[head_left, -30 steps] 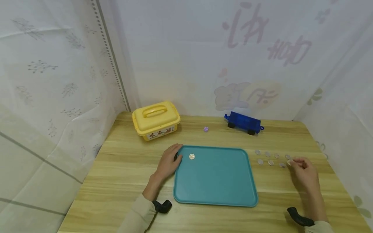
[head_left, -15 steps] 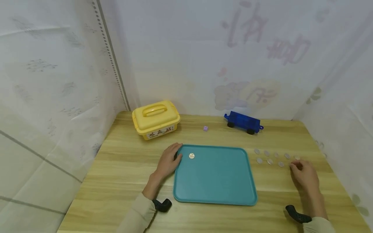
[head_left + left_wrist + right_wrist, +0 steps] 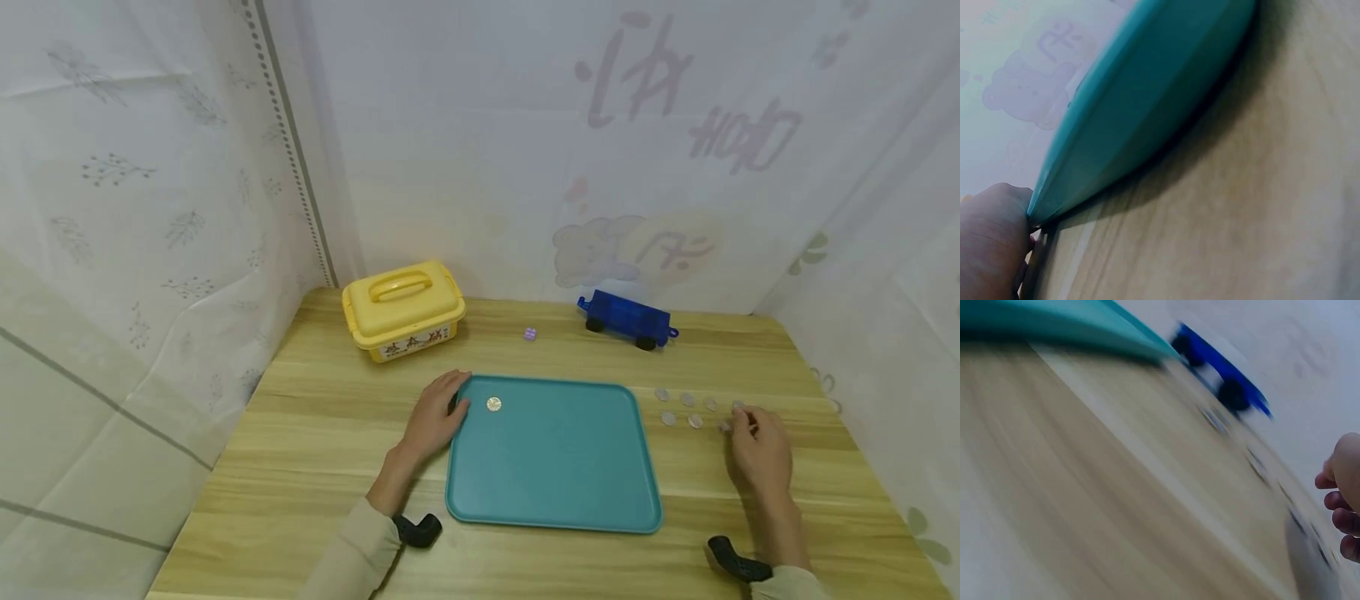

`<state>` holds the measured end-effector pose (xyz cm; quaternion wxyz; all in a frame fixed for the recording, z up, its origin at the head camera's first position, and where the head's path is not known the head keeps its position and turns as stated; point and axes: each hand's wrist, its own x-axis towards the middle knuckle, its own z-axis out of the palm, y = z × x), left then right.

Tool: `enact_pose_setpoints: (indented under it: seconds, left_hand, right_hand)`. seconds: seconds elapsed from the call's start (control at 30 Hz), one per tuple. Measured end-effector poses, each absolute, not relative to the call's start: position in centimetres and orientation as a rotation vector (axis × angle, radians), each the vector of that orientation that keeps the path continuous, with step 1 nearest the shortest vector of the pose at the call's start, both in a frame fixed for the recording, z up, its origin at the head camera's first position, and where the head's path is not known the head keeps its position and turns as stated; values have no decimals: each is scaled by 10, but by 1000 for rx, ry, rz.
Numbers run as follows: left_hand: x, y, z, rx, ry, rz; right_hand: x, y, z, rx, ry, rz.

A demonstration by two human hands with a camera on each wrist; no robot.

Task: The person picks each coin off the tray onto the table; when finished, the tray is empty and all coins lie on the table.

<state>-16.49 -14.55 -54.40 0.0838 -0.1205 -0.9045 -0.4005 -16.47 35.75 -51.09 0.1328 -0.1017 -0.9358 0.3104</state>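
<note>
A teal tray (image 3: 555, 458) lies on the wooden table with one coin (image 3: 493, 404) near its far left corner. My left hand (image 3: 435, 417) holds that corner, its thumb over the left rim. In the left wrist view, part of this hand (image 3: 994, 240) meets the tray's raised edge (image 3: 1122, 100). Right of the tray, my right hand (image 3: 765, 450) is above two rows of several coins (image 3: 695, 422), thumb and forefinger pinched together. The coin seen in this pinch earlier is now hidden. Curled fingers of the right hand (image 3: 1344, 512) show in the right wrist view.
A yellow lidded box (image 3: 403, 312) with a handle stands at the back left. Toward the back are a small purple block (image 3: 530, 334) and a blue toy wagon (image 3: 628, 318) with black wheels. Patterned cloth (image 3: 480, 167) hangs around the table.
The right hand first pinches a coin at the right end of the near row, then moves left over the coins. The left hand stays at the tray's corner.
</note>
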Motion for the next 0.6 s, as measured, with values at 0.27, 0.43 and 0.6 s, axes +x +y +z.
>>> enact_pose_setpoints:
  seconds: [0.27, 0.43, 0.6]
  left_hand:
    - [-166, -146, -544, -357, -2691, -1202]
    - [-166, -145, -544, -387, -2698, -1182]
    - [-166, -146, -545, -383, -2688, -1183]
  right_hand:
    - [-187, 272, -513, 33, -2676, 968]
    - [-192, 220, -515, 179, -2632, 1084]
    - [-196, 172, -512, 363, -2640, 1143]
